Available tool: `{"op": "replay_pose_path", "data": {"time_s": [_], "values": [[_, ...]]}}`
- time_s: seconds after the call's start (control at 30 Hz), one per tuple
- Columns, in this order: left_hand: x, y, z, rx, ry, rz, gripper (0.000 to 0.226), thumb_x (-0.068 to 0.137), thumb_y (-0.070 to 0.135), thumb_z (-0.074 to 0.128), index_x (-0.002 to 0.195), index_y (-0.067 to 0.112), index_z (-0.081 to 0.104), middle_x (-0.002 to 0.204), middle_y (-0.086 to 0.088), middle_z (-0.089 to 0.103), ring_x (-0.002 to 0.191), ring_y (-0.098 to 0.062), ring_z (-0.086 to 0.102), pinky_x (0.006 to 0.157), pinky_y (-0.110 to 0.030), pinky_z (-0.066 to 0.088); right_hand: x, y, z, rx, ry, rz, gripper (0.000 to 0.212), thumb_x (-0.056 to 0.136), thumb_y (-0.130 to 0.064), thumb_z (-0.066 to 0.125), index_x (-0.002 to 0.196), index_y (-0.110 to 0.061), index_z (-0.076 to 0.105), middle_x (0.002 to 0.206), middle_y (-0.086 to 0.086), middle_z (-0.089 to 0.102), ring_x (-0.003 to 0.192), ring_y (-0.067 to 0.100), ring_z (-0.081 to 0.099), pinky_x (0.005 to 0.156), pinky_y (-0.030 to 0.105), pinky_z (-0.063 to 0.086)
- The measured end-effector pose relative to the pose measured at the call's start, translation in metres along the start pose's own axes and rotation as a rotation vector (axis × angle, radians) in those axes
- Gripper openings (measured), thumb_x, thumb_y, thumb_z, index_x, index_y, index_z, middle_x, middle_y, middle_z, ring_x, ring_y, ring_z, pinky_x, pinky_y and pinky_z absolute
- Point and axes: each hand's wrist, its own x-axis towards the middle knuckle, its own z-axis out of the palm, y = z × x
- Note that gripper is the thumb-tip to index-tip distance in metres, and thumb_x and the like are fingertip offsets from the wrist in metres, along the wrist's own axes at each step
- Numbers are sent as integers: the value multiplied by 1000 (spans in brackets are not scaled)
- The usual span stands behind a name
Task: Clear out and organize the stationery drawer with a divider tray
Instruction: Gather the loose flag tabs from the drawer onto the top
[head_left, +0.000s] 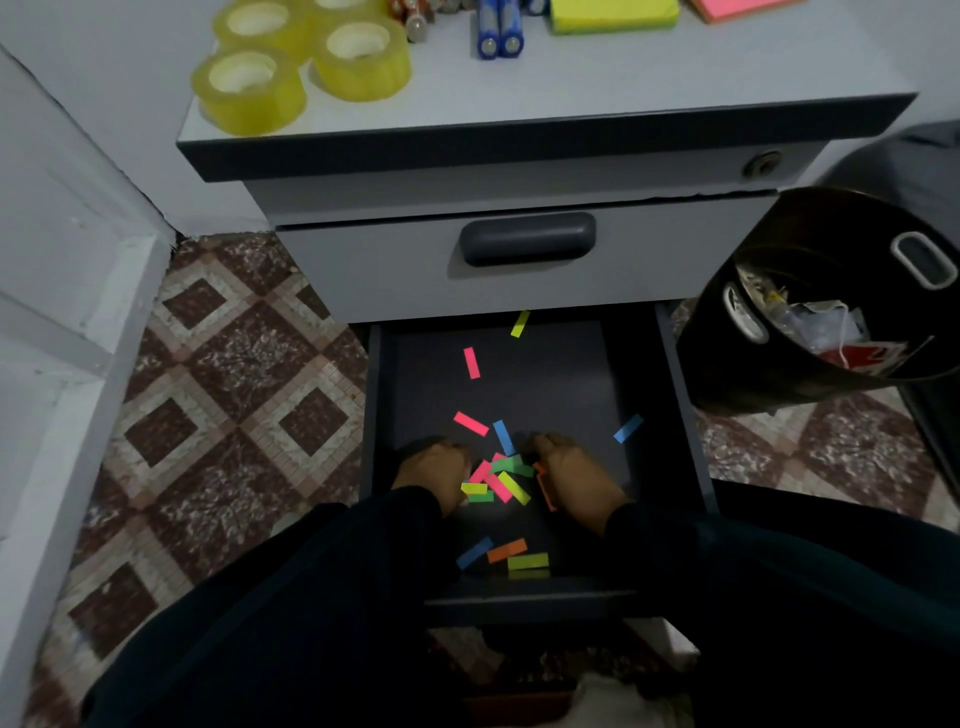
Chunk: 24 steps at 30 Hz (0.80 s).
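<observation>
We cannot see the fingertips of the left hand or right hand; they curl down out of sight. Top edge crops the tape rolls, batteries and sticky-note pads. The bin contents are indistinct.

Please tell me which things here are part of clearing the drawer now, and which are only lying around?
In the job:
- open drawer
- loose coloured paper flags
- left hand and right hand, either side of the pile
- bin, perhaps for waste

Lying about, on the cabinet top:
- tape rolls
- batteries
- sticky note pads
</observation>
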Motion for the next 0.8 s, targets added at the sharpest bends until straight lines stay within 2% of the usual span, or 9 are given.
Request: {"op": "replay_pose_path", "data": {"time_s": [0.07, 0.17, 0.27, 0.4, 0.5, 0.63, 0.8], "values": [[0, 1, 0, 14, 0, -5, 30, 81, 18, 68, 108, 9, 58, 124, -9, 52, 113, -25, 52, 93, -35, 46, 2, -2, 2, 4, 11, 18, 43, 96, -11, 43, 139, -11, 38, 140, 10, 42, 126, 24, 45, 104, 31, 37], [-1, 1, 3, 46, -4, -13, 23, 86, 19, 62, 106, 10, 58, 119, -8, 57, 109, -25, 55, 89, -34, 46, -1, -10, 4, 5, 42, 16, 54, 95, -24, 52, 143, -11, 32, 146, 9, 32, 130, 24, 40, 105, 32, 36], [-1, 2, 6, 49, 33, -17, 24, 88, 16, 58, 111, 10, 56, 123, -10, 58, 114, -28, 55, 92, -35, 46, -4, -15, 9, -148, 43, -64, 66, 90, -29, 59, 145, -12, 28, 147, 8, 29, 132, 25, 33, 107, 32, 33], [-1, 3, 9, 74, 15, -33, 31, 91, 16, 52, 121, 11, 55, 131, -11, 54, 121, -28, 51, 100, -37, 44, -4, -17, 14, -161, 49, -88, 53, 93, -18, 52, 142, -12, 33, 145, 7, 33, 132, 22, 34, 107, 31, 34], [-1, 3, 10, 80, -3, -25, 31, 91, 17, 51, 121, 14, 58, 130, -10, 54, 119, -27, 53, 99, -37, 45, -3, -17, 14, -121, 47, -73, 46, 94, -11, 48, 139, -10, 38, 144, 9, 35, 131, 22, 36, 106, 31, 35], [0, 2, 8, 39, 25, -38, 29, 90, 20, 55, 118, 18, 60, 126, -7, 57, 116, -25, 54, 96, -35, 45, -2, -13, 18, -93, 19, -43, 33, 96, -15, 47, 129, -11, 46, 132, 9, 48, 120, 21, 47, 97, 29, 40], [-1, -4, 5, -120, 48, -71, 27, 87, 21, 62, 113, 18, 64, 123, -5, 61, 114, -23, 56, 91, -29, 46, 1, -8, 17, -54, 9, 12, 41, 94, -15, 51, 133, -14, 41, 130, 11, 51, 120, 25, 49, 99, 33, 41]]}}
